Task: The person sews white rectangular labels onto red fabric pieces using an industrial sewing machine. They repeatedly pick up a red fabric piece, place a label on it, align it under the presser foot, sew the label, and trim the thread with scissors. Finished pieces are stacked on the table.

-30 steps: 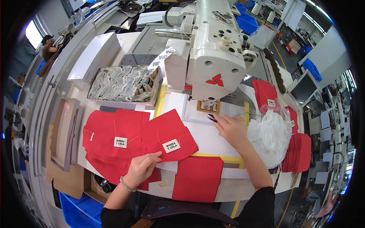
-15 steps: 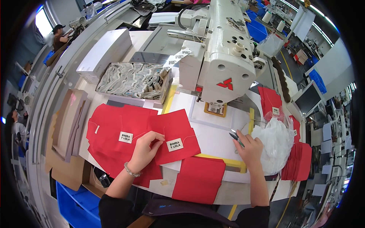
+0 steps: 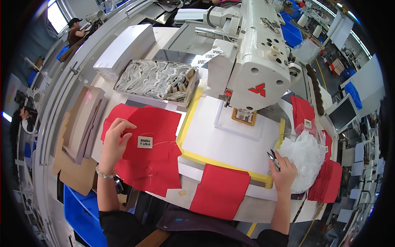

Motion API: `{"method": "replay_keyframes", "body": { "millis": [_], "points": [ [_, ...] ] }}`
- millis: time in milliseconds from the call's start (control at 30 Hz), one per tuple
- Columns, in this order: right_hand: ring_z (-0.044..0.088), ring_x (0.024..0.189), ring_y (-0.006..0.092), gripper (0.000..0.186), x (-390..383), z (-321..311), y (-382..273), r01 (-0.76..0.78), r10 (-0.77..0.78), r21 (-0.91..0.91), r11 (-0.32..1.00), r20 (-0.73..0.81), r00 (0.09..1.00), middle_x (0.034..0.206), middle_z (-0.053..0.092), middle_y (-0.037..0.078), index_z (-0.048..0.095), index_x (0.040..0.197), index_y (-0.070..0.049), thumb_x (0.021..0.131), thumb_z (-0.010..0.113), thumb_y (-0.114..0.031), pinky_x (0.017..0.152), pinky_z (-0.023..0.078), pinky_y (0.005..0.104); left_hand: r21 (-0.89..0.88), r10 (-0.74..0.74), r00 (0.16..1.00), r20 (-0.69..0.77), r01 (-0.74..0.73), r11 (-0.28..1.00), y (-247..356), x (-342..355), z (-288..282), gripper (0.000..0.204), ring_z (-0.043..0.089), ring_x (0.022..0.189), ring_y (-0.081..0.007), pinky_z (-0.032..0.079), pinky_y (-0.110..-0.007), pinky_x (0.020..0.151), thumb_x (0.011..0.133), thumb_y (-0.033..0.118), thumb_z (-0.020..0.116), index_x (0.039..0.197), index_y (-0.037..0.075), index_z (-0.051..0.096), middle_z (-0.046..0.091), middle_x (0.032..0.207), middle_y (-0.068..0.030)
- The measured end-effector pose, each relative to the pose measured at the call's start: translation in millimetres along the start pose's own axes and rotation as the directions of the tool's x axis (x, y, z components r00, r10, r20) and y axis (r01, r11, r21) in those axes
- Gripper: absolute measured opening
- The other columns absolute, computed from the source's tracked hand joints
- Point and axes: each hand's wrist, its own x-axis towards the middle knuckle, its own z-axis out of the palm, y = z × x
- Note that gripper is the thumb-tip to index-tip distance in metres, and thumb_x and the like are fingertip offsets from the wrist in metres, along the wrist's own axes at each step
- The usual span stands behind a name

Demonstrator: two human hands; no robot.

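My left hand [image 3: 119, 134] is open, fingers bent and slightly apart, over a pile of red fabric pieces [image 3: 160, 158] with a printed cream label [image 3: 145, 142] and loose threads. My right hand [image 3: 282, 172] grips small thread snips [image 3: 273, 159] beside a white crumpled bundle [image 3: 301, 160]. The white sewing machine [image 3: 257, 69] stands over a white sheet [image 3: 222, 144] edged with yellow tape [image 3: 187, 153]. Another stack of red fabric [image 3: 219, 192] lies at the front edge, between my two hands.
A box of folded labels [image 3: 154, 80], a long white box [image 3: 125, 51] and an empty cardboard tray [image 3: 80, 123] sit on the left. More red pieces [image 3: 328, 181] and a monitor [image 3: 341, 113] are at the right. A person [image 3: 76, 33] works at the upper left.
My left hand has shifted left with the top labelled red piece, which now lies over the pile, uncovering more white sheet. My right hand with the snips has lowered and moved right.
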Motion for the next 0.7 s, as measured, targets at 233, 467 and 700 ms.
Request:
{"method": "replay_keyframes", "body": {
  "millis": [233, 467, 700],
  "points": [
    [0.055, 0.060, 0.0222, 0.038, -26, -2, -17, -0.114, 0.115, 0.193, 0.975, 0.010, 0.993, 0.079, 0.061, 0.003, 0.070, 0.110, -0.010, 0.073, 0.079, -0.015, 0.056, 0.041, 0.0335, 0.057, -0.011, 1.000, -0.017, 0.012, 0.998, -57, 10, -9, 0.034, 0.060, 0.103, -0.0255, 0.048, -0.032, 0.082, 0.079, -0.012, 0.060, 0.110, 0.003, 0.062, 0.057, 0.120, -0.0111],
    [0.060, 0.070, 0.0204, 0.040, -32, 4, -44, -0.117, 0.119, 0.229, 0.966, 0.003, 0.993, 0.084, 0.063, 0.003, 0.069, 0.112, -0.011, 0.075, 0.080, -0.017, 0.059, 0.043, 0.0320, 0.405, 0.269, 0.949, -0.163, -0.184, 0.896, -23, 13, 21, 0.041, 0.054, 0.118, -0.0299, 0.041, -0.042, 0.097, 0.081, 0.000, 0.064, 0.120, 0.011, 0.061, 0.051, 0.134, -0.0126],
    [0.060, 0.071, 0.0187, 0.040, -36, 11, -49, -0.167, 0.186, 0.218, 0.961, -0.067, 0.980, 0.085, 0.063, 0.002, 0.070, 0.112, -0.011, 0.074, 0.080, -0.019, 0.060, 0.042, 0.0316, 0.263, 0.476, 0.880, -0.007, -0.457, 0.850, 48, 8, 69, 0.039, 0.057, 0.109, -0.0274, 0.042, -0.041, 0.093, 0.076, 0.002, 0.068, 0.114, 0.010, 0.064, 0.057, 0.127, -0.0115]
  ]
}}
